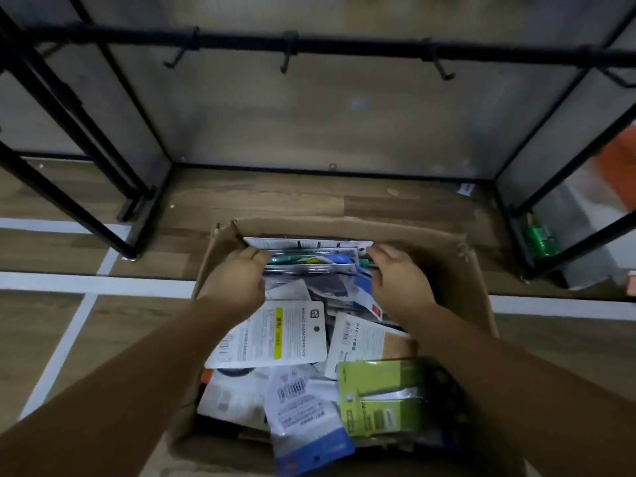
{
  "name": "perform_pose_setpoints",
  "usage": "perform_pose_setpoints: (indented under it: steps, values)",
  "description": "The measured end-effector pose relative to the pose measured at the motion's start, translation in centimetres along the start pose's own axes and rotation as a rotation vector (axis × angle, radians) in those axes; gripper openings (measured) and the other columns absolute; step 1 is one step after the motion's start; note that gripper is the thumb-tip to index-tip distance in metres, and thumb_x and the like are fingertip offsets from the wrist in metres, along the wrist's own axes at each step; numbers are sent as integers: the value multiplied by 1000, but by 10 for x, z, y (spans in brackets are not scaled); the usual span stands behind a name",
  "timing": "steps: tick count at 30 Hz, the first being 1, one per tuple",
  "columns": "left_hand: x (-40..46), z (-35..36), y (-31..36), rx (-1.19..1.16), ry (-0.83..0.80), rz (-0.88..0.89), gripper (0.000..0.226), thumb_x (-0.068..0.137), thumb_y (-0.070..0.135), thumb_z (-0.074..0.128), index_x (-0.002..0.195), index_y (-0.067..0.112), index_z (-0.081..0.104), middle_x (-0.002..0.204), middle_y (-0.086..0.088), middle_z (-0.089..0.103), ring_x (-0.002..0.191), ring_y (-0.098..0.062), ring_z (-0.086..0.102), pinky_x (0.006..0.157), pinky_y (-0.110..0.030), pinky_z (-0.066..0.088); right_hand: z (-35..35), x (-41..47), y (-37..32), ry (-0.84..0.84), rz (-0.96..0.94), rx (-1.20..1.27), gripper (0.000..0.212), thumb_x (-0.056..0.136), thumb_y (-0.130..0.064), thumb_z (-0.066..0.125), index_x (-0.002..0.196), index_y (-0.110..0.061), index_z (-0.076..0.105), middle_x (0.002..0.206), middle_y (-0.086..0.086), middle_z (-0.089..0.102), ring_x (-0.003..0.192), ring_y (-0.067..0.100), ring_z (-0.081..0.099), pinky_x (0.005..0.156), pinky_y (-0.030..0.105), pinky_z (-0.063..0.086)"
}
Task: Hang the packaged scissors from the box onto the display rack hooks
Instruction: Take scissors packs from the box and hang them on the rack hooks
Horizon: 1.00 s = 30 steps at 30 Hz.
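Cardboard box point(457, 270), open-topped, on wood floor point(275, 201) before the black rack point(241, 43), bare hooks point(285, 62) above; left hand point(234, 284) and right hand point(401, 282) reach in, fingers curled, each grip pinching one end of the packaged scissors point(309, 259) stacked at box's far wall.

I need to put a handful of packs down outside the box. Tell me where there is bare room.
Bare wooden floor lies between the box and the rack's back panel, under the hooks, which hold nothing. More lies left of the box by the white lines. The box is crowded with packs; both the left hand and the right hand grip a stack of packs at its far end.
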<state>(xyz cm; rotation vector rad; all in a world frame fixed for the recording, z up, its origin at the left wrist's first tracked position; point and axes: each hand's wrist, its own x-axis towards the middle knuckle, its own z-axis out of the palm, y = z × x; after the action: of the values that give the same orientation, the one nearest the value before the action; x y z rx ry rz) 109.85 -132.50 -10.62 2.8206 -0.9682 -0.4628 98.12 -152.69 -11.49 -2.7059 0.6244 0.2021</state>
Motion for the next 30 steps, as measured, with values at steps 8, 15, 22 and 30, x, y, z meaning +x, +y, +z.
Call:
perform_pose_setpoints:
  steps: [8, 15, 22, 30]
  values:
    - [66, 61, -3, 55, 30, 17, 64, 90, 34, 58, 145, 14, 30, 147, -5, 36, 131, -26, 37, 105, -34, 35, 29, 48, 19, 203, -147, -33, 47, 85, 0, 50, 131, -6, 51, 125, 13, 48, 110, 31, 49, 91, 37, 44]
    - [69, 58, 6, 317, 32, 69, 46, 94, 37, 49, 135, 17, 43, 139, -3, 40, 126, -24, 37, 93, -33, 38, 34, 50, 11, 104, -104, -145, 27, 91, -13, 50, 116, -8, 59, 117, 9, 50, 109, 27, 45, 88, 38, 42]
    - [78, 64, 14, 335, -50, -8, 50, 97, 27, 45, 141, 11, 29, 136, -12, 45, 122, -29, 47, 89, -38, 43, 24, 59, 1, 18, -19, -124, 22, 97, -22, 43, 105, -12, 61, 97, 10, 65, 89, 25, 59, 77, 36, 48]
    - [64, 58, 2, 444, 19, 173, 32, 97, 30, 41, 126, 18, 47, 128, -2, 52, 119, -22, 48, 89, -32, 42, 13, 34, 26, 73, -34, -100, 24, 98, -26, 41, 107, -22, 63, 98, 3, 66, 91, 18, 59, 83, 34, 46]
